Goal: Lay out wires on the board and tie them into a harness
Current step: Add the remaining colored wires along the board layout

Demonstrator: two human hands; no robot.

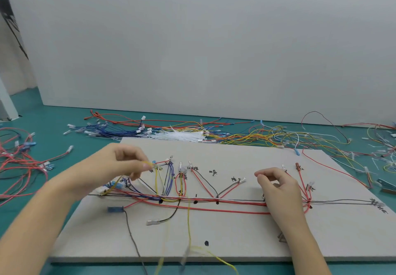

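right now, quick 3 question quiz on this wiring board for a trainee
1. True or false: the left hand pinches a yellow wire.
2. The bundle of white cable ties lies: A) on the board B) on the green table beyond the board C) in the right hand.
3. What colour are most of the long wires running along the board under the right hand?

Key: 1 true; 2 B; 3 red.
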